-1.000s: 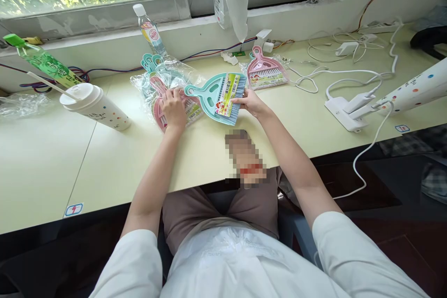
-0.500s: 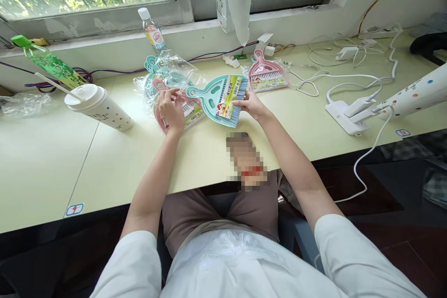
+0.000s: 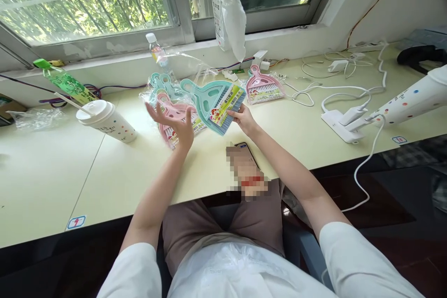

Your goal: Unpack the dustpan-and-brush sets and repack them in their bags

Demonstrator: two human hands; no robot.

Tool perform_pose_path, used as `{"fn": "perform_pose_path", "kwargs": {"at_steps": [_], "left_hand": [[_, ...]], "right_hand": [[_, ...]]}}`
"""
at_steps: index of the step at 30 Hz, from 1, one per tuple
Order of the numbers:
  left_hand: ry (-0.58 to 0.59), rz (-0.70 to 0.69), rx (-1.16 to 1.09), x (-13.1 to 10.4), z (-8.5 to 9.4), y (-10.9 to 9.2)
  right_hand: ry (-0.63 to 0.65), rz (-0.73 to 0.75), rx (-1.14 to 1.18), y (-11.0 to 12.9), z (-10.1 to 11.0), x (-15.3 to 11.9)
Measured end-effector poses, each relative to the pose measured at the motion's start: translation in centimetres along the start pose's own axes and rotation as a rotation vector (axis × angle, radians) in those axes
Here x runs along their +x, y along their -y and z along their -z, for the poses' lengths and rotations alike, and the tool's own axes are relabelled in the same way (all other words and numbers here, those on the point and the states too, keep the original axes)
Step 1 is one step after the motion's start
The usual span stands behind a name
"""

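My right hand (image 3: pixel 245 121) pinches the lower right edge of a mint-green mini dustpan and brush set (image 3: pixel 206 102) with a yellow printed card. This set is raised over the table, its handle towards the upper left. My left hand (image 3: pixel 176 125) is open with its fingers spread, just left of that set. Beneath and behind the left hand lies a pink dustpan set (image 3: pixel 171 107), partly hidden by it. More mint-green dustpan sets (image 3: pixel 164 84) lie behind, among clear plastic wrap (image 3: pixel 188 59). Another pink dustpan set (image 3: pixel 262 88) rests to the right.
A lidded white cup with straw (image 3: pixel 108 121), a green bottle (image 3: pixel 66 83) and a crumpled bag (image 3: pixel 38 117) are on the left. A blurred-out phone (image 3: pixel 248 158) lies near the front edge. Right are a white power strip (image 3: pixel 340 125), cables and a dotted cup (image 3: pixel 412 98).
My left hand has lifted off the pink set and spread its fingers. The green set in my right hand has tilted and moved slightly left. Clear wrap now rises behind it.
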State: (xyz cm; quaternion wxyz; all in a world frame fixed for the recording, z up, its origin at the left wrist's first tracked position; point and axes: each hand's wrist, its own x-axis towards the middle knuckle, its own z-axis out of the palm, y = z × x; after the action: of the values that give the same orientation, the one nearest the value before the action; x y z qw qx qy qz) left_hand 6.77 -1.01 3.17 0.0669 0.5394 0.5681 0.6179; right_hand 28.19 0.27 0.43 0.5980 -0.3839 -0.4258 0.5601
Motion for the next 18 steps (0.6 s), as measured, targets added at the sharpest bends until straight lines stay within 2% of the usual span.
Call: {"fn": "perform_pose_path", "kwargs": {"at_steps": [2,6,10,15,18], "left_hand": [[0.028,0.143,-0.096,0.7,0.1,-0.4],[-0.004,0.283,-0.39,2.1,-0.5,0.2],[0.145,0.359,-0.681,2.7,-0.8,1.1],[0.321,0.34,-0.788,3.2,-0.8,1.9],[0.404,0.423,-0.811,3.4,-1.1,2.4]], "right_hand": [[-0.021,0.004,0.015,0.0,-0.2,0.0],[-0.026,0.01,0.035,0.1,-0.6,-0.2],[-0.034,0.016,0.012,0.1,-0.7,-0.3],[-0.06,0.025,-0.027,0.2,-0.6,-0.2],[-0.028,0.021,-0.03,0.2,-0.6,-0.2]]}}
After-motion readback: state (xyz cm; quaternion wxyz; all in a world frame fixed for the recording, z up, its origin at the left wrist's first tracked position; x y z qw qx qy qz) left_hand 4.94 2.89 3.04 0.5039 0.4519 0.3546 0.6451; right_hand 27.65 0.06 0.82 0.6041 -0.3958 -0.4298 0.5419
